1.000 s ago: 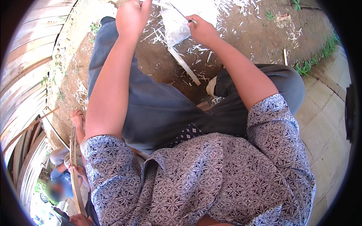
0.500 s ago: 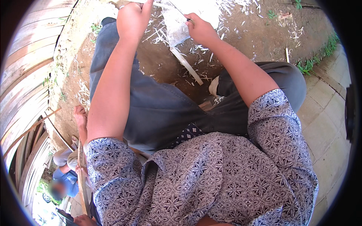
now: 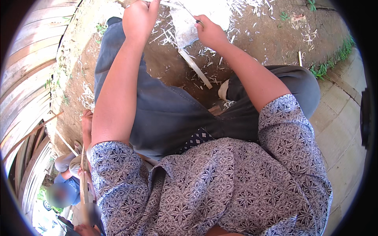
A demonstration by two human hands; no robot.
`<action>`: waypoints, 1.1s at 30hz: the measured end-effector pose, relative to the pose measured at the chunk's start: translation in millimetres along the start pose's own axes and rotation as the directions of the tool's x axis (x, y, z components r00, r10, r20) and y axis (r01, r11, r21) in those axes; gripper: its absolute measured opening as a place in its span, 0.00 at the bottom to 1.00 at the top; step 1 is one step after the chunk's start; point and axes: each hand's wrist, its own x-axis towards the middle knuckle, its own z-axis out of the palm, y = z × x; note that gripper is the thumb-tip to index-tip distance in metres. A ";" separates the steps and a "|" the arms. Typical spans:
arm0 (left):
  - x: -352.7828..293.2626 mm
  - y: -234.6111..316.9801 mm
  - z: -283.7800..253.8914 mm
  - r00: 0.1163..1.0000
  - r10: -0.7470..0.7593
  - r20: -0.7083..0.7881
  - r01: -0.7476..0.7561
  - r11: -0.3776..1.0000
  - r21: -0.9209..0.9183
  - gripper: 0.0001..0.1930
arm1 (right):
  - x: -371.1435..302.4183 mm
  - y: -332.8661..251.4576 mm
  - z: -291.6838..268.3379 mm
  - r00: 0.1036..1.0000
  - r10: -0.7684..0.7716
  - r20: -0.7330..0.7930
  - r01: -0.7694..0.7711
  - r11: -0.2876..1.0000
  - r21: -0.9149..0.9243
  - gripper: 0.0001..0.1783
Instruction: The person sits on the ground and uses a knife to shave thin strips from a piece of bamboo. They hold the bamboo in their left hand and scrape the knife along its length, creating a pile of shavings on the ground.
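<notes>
My left hand (image 3: pixel 138 19) is closed at the top edge, left of centre, on a thin pale wooden strip (image 3: pixel 169 4) that points right. To its right, my right hand (image 3: pixel 210 32) grips the dark handle of a knife (image 3: pixel 187 11). The thin blade slants up and left toward the strip; overexposure and the frame edge hide whether they touch. Beneath both hands lies a whitish sheet (image 3: pixel 184 29) littered with curled shavings. A pale split stick (image 3: pixel 195 67) rests on the dirt just below the sheet, between my legs.
Shavings (image 3: pixel 252 8) are scattered over the brown soil. Long planks (image 3: pixel 29 59) are stacked along the left. Paving slabs (image 3: pixel 338 129) lie to the right, edged by grass (image 3: pixel 321 70). At lower left other people sit close by, near an upright wooden strip (image 3: pixel 84 177).
My hands stay almost where they were, the right one a little lower. At lower left a nearby person's hand has lowered slightly, and another blurred head has come into view.
</notes>
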 end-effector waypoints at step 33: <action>1.3 97.6 -181.9 0.985 0.059 0.164 0.016 0.908 -0.418 0.22 | 35.9 -131.3 -169.6 0.980 -0.099 0.175 -0.044 0.745 0.665 0.21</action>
